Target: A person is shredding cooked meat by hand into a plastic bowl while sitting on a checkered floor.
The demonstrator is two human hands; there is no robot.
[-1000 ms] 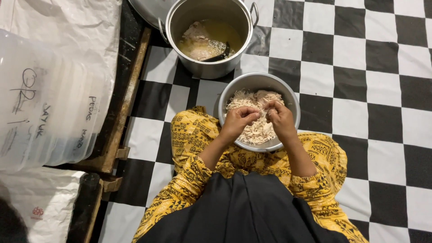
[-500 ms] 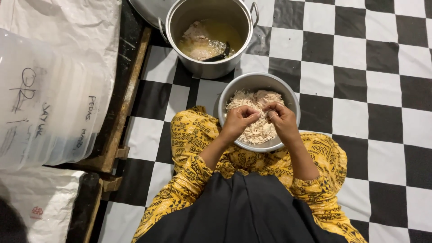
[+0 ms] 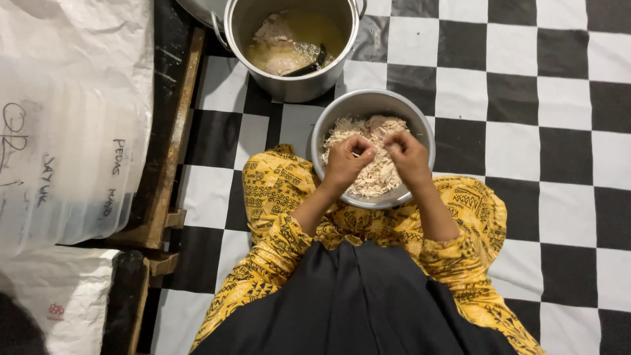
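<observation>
A metal bowl of pale shredded meat sits on the floor between my knees. Both hands hover over it, close together. My left hand and my right hand each pinch an end of a small piece of meat and pull it apart above the pile. Beyond the bowl stands a large metal pot holding yellowish broth, pieces of cooked meat and a dark ladle.
The floor is a black-and-white chequered mat. My legs in yellow patterned cloth flank the bowl. A wooden frame and white plastic sacks lie on the left.
My hands have shifted slightly over the bowl while working the piece of meat; bowl and pot have not moved.
</observation>
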